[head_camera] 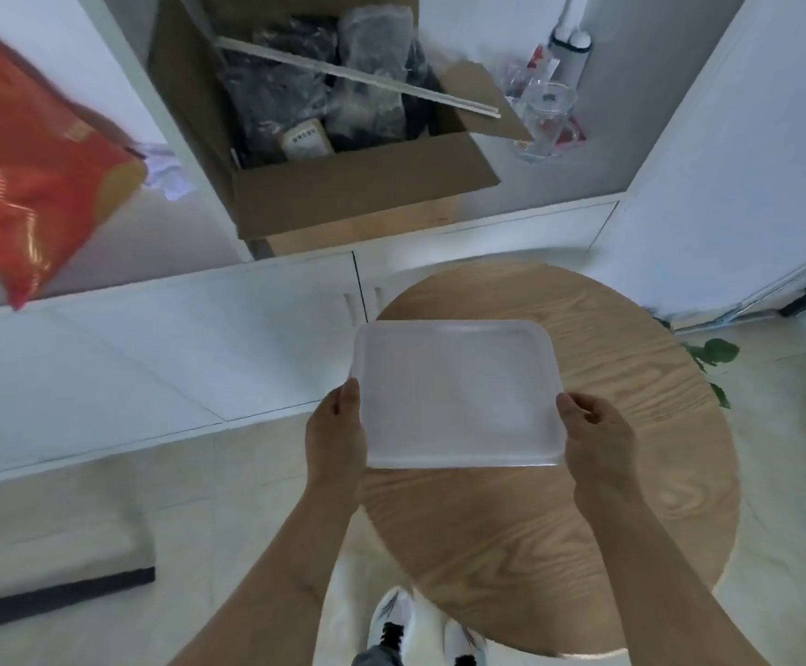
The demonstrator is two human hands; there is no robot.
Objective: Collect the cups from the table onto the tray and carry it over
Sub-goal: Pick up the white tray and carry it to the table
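A translucent white tray (pixel 456 391) with rounded corners is held level over the round wooden table (pixel 631 473). My left hand (pixel 336 435) grips its left edge, thumb on top. Gripping the right edge is my right hand (pixel 595 435). Nothing lies on the tray. A clear glass cup (pixel 547 120) with a handle stands on the white shelf at the back right, among other small items. No cup shows on the wooden table.
An open cardboard box (pixel 343 185) full of dark wrapped items fills the shelf niche ahead. A red bag (pixel 31 185) hangs at the left. White low cabinets (pixel 151 358) run along the left. Green leaves (pixel 713 358) lie right of the table. My shoes (pixel 420 632) are below.
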